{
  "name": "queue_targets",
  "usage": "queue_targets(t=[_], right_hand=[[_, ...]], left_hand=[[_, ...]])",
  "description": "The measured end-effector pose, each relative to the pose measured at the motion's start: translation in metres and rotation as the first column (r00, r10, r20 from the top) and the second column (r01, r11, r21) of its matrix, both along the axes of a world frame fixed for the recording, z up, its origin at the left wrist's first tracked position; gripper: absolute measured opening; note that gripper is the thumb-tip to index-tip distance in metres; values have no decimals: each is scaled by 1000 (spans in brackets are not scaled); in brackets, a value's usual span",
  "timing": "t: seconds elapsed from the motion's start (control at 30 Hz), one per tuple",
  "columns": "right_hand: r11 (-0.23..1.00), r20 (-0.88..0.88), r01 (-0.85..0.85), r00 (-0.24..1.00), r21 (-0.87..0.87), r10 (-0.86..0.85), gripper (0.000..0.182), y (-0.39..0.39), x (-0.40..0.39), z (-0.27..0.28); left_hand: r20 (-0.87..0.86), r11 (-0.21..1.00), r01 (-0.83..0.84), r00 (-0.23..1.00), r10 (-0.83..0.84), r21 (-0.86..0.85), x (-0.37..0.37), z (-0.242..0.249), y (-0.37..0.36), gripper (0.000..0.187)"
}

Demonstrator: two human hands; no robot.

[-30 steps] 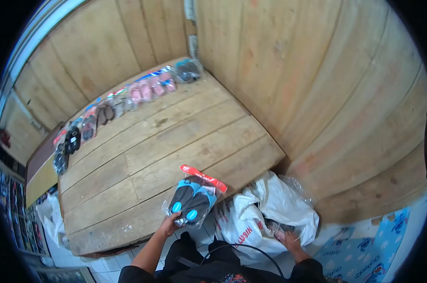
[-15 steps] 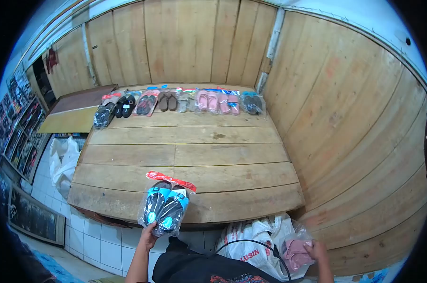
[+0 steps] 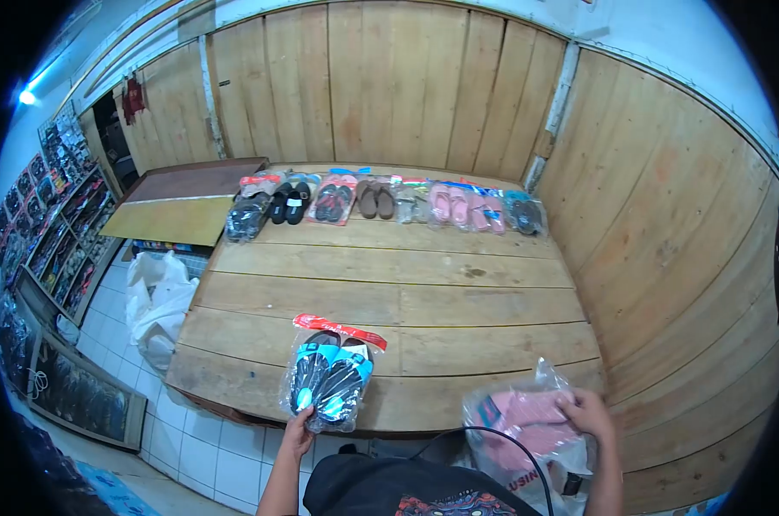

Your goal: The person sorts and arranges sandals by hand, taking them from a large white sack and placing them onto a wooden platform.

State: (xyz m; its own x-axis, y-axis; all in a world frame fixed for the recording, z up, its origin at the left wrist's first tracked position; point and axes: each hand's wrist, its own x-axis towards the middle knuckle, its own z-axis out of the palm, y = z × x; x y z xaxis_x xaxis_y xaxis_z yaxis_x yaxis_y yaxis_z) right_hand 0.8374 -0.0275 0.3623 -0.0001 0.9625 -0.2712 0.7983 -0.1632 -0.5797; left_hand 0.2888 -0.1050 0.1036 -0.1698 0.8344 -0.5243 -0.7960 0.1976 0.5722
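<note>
My left hand [image 3: 300, 430] grips the lower end of a clear bag of black and blue sandals [image 3: 331, 378], which has a red strip along its top and hangs over the table's front edge. At the right, my right hand [image 3: 589, 414] is closed on a clear bag with pink footwear [image 3: 527, 417]. That bag is above a white printed sack [image 3: 527, 482] and overlaps the front right part of the wooden table [image 3: 458, 307].
Along the table's back edge lies a row of bagged footwear, including brown sandals [image 3: 376, 199] and pink ones [image 3: 449, 206]. A white sack [image 3: 159, 297] stands on the floor at left, near shelves [image 3: 67, 232]. A black cable [image 3: 514, 440] curves in front of me.
My right hand has lifted the pink footwear's bag up from the white sack to the table's edge. The view has shifted left; my left hand still holds the sandals.
</note>
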Motion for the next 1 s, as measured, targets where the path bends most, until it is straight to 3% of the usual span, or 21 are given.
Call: queue_targets(t=[0.03,0.1,0.23,0.27,0.3,0.33,0.37,0.47,0.53,0.57,0.63,0.77,0.87,0.97,1.0], right_hand=[[1000,-115,15,993,-12,-16,31,11,-22,-28],[980,-225,58,974,189,-15,32,26,-63,-106],[894,-590,365,793,259,-152,33,32,-163,-250],[890,-487,424,821,170,-298,35,29,-184,-280],[798,-630,560,707,223,-321,38,32,-207,-336],[789,-399,588,776,176,-489,44,24,-233,-347],[778,-285,625,758,61,-587,46,23,-242,-386],[660,-429,751,585,-35,-688,53,3,-295,-406],[718,-484,664,567,-210,-666,43,-5,-296,-439],[716,-486,665,564,-212,-668,43,-13,-297,-448],[766,-792,426,161,-482,-589,27,-28,-307,-393],[857,-821,320,287,-404,-494,29,-32,-295,-413],[826,-773,354,321,-439,-548,29,-32,-288,-447],[736,-737,493,247,-463,-629,30,-29,-283,-470],[673,-631,581,321,-458,-706,29,-25,-283,-472]], left_hand=[[-6,1000,-1,1000,1,11,-17,0,-2,39],[-59,1000,-21,998,20,-1,-51,-7,-8,39],[-130,999,-46,991,45,-11,-105,-5,-32,38],[-136,999,-38,990,34,-25,-116,-7,-38,38],[-138,997,-67,989,62,-28,-125,-10,-41,38],[-136,995,-92,987,87,-28,-133,-20,-46,38],[-167,995,-97,982,90,-32,-137,-14,-50,38],[-161,992,-76,985,59,-105,-152,-21,-63,36],[-171,988,-109,981,89,-112,-151,-22,-71,36],[-174,984,-147,976,128,-103,-152,-29,-76,36],[-164,979,-157,977,135,-131,-151,-27,-85,35],[-100,973,-187,980,175,-135,-145,-34,-99,31],[-61,963,-218,976,211,-157,-143,-47,-104,28],[-75,948,-259,966,249,-185,-135,-45,-101,28],[-75,947,-261,965,252,-189,-130,-41,-98,28]])
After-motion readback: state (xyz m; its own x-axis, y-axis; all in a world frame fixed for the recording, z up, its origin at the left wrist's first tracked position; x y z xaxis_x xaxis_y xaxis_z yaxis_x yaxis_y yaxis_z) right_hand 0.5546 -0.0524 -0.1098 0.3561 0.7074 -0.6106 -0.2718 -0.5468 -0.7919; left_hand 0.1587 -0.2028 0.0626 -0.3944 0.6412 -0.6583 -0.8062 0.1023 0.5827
